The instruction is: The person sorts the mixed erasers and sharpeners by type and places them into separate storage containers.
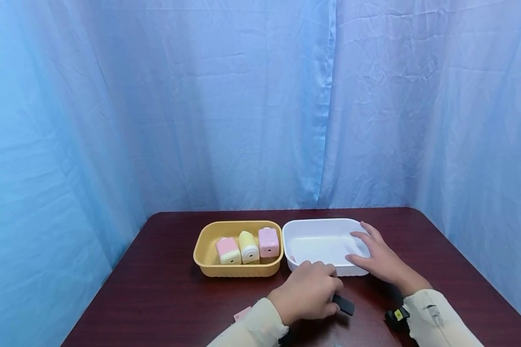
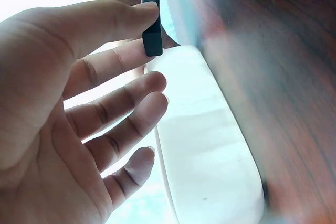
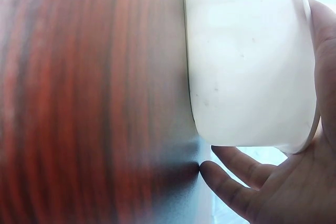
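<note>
My left hand point(image 1: 307, 291) is in front of the white plastic bin point(image 1: 325, 271), pinching a flat black rectangular piece point(image 1: 343, 305) between thumb and index finger. In the left wrist view that black piece point(image 2: 151, 17) stands on edge, and the other fingers spread loosely below it. My right hand point(image 1: 384, 260) is at the right end of the white bin, thumb and index finger stretched over its rim. The right wrist view has the thumb along the bin's rim and other fingers point(image 3: 228, 184) outside its end wall. A small pink bit point(image 1: 292, 259) shows inside the bin's left end.
Left of the white bin, side by side with it, stands a yellow bin point(image 1: 239, 271) holding three small carton-shaped pieces point(image 1: 249, 246) in pink, yellow and lilac. A pink piece point(image 1: 242, 313) lies on the dark wooden table point(image 1: 156, 294), partly behind the left sleeve. Blue curtains point(image 1: 243, 106) surround the table.
</note>
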Tool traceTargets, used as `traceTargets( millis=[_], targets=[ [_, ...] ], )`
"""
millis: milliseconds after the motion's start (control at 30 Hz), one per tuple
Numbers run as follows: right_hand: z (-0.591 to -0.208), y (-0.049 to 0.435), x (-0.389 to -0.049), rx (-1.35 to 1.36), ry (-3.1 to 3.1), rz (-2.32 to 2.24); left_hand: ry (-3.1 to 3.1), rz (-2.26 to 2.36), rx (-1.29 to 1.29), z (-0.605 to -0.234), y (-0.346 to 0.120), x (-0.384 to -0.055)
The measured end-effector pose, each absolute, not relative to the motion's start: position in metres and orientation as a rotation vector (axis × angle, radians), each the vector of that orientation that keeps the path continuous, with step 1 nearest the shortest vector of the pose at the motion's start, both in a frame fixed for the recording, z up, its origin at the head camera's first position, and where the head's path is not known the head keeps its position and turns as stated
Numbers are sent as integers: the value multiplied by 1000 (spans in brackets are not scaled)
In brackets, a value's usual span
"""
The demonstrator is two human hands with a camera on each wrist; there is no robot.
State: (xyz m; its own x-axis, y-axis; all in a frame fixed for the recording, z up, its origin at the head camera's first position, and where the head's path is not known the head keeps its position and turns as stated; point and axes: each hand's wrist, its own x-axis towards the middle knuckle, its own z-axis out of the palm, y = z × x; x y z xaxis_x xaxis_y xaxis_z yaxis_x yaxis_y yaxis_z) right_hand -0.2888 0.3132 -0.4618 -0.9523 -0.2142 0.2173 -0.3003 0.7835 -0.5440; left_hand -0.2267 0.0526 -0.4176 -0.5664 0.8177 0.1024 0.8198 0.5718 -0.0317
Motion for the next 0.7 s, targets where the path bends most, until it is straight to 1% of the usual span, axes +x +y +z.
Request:
traceTargets(
  millis=[300,700],
  targets=[
    [-462,312,-289,394,-2843,889,-2576,-38,-1311,-415,45,-228],
    [-463,312,-290,390,-2842,884,-2600,-126,-1230,-409,39,-234]
  ],
)
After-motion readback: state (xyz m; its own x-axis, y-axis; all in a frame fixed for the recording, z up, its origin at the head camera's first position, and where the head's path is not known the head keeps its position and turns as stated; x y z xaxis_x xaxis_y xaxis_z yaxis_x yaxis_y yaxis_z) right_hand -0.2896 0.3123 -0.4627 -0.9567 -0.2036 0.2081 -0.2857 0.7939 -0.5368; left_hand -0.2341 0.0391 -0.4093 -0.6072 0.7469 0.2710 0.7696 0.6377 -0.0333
